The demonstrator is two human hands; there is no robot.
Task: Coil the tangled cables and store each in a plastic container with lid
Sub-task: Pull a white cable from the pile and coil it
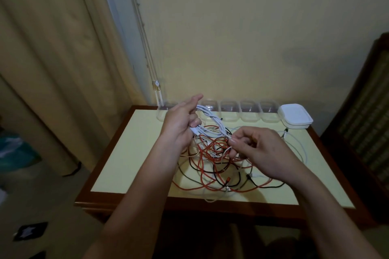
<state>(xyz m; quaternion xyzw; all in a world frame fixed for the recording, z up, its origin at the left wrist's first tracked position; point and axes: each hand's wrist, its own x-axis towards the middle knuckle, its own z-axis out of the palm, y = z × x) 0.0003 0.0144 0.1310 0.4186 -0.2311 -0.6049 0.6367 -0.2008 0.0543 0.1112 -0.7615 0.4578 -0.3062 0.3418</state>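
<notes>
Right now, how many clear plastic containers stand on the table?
5 containers visible, in a row along the far edge: one left of the left hand, one behind the white cable, three more rightward to the stacked white lids. The hand may hide a sixth.

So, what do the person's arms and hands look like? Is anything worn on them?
Both are bare. The left hand and the right hand have no gloves, and I see no ring, watch or bracelet. The left forearm and the right forearm show no sleeve down to the picture's bottom edge. The dim light could hide small details.
</notes>
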